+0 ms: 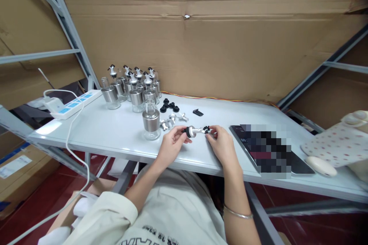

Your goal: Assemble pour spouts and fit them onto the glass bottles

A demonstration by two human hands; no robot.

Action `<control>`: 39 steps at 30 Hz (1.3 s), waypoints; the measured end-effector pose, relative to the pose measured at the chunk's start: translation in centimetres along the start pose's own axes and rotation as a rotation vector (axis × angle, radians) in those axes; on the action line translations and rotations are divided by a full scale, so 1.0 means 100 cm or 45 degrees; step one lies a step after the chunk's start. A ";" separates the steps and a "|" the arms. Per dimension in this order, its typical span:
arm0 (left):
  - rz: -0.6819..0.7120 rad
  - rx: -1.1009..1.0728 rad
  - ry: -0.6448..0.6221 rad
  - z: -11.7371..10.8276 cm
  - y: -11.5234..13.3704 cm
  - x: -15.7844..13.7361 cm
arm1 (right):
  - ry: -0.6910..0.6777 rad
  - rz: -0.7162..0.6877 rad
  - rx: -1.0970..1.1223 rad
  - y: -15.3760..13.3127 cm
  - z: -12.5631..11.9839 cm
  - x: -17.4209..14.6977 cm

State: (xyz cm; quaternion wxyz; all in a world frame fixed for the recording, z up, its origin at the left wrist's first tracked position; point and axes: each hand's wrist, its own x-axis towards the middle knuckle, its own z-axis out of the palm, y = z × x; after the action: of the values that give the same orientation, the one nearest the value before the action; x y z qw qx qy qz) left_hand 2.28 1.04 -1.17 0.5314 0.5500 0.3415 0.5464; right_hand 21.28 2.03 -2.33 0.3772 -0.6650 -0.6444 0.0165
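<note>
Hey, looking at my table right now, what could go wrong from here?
The glass bottle stands close to your left hand, so a sideways bump might tip it.

The pourer spout in that hand is near the table's front edge; if it slipped, it could fall to the floor.

The small black pieces at your right hand's fingertips look easy to drop.
</note>
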 end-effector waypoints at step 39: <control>0.005 0.061 -0.008 0.001 0.004 -0.002 | -0.008 0.119 -0.010 0.001 -0.007 0.003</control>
State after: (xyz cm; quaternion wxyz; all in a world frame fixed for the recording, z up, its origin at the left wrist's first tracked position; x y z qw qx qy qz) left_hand 2.29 0.75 -0.76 0.5180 0.5650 0.3516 0.5373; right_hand 21.75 2.00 -1.69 0.3714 -0.6956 -0.6140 0.0339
